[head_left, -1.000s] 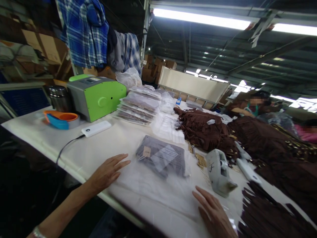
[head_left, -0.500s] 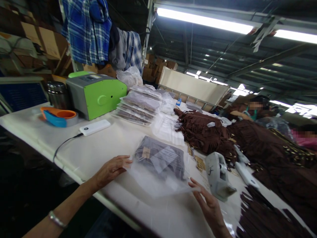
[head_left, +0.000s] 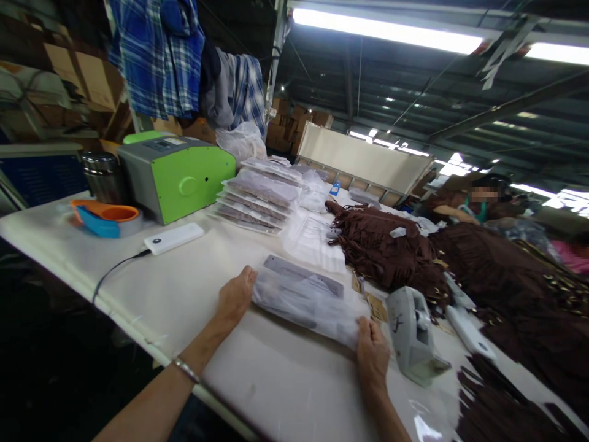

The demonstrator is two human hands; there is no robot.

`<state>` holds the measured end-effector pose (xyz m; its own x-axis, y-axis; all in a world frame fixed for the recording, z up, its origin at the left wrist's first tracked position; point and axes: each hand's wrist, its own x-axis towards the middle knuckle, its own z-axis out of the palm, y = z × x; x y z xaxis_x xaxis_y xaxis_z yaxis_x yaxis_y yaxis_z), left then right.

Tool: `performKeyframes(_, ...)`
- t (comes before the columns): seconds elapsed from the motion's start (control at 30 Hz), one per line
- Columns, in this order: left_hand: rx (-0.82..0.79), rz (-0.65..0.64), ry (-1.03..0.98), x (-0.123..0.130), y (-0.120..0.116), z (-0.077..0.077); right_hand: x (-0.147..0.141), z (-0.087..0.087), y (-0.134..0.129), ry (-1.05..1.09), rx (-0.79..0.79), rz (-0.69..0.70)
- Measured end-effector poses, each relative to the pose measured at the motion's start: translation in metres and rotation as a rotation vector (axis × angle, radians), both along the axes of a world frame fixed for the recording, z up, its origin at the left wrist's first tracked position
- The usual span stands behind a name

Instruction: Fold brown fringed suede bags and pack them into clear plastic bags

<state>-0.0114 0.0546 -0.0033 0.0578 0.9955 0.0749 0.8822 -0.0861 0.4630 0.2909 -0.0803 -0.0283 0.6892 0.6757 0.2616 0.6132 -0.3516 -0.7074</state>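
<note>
A clear plastic bag (head_left: 306, 301) with a folded dark garment inside lies in front of me, its near flap folded up over the contents. My left hand (head_left: 237, 296) is closed on the bag's left edge. At the right edge, my right hand (head_left: 372, 347) grips the plastic between thumb and fingers. The bag's near side looks slightly raised off the white table (head_left: 294, 380). Just right of my right hand stands a grey tape dispenser (head_left: 409, 331).
Behind the bag is a stack of bagged garments (head_left: 257, 196), beside a green-and-grey machine (head_left: 184, 178). Brown fringed garments (head_left: 386, 245) cover the right side. A white power bank (head_left: 175, 238) with a cable and an orange-and-blue tape roll holder (head_left: 105, 218) lie left. A person (head_left: 478, 199) is across the table.
The bag's loose flap, earlier spread toward me, is now folded over the garment. Both hands have closed on the bag's sides; the left moved right and slightly up.
</note>
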Motion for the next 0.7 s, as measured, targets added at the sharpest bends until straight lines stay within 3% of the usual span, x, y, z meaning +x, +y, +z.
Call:
performKeyframes(0.17, -0.048, 0.021, 0.154, 0.003, 0.007, -0.012, 0.004, -0.011, -0.006, -0.179, -0.227, 0.058)
performKeyframes(0.3, -0.022, -0.009, 0.206, -0.007, 0.005, -0.010, 0.004, -0.011, -0.013, -0.216, -0.309, 0.078)
performKeyframes(0.4, 0.152, -0.060, 0.182, -0.015, -0.007, -0.003, 0.004, -0.010, -0.014, -0.190, -0.312, 0.097)
performKeyframes(0.47, 0.351, -0.200, 0.122, -0.011, -0.022, 0.000, 0.005, -0.010, -0.014, -0.170, -0.303, 0.104)
performKeyframes(0.53, 0.487, -0.469, 0.076, 0.005, -0.041, -0.002, 0.005, -0.009, -0.014, -0.144, -0.282, 0.107)
performKeyframes(0.6, 0.502, -0.750, 0.081, 0.031, -0.059, -0.008, 0.005, -0.008, -0.015, -0.116, -0.244, 0.116)
performKeyframes(0.7, 0.455, -0.856, 0.144, 0.071, -0.077, -0.023, 0.005, -0.009, -0.018, -0.109, -0.186, 0.126)
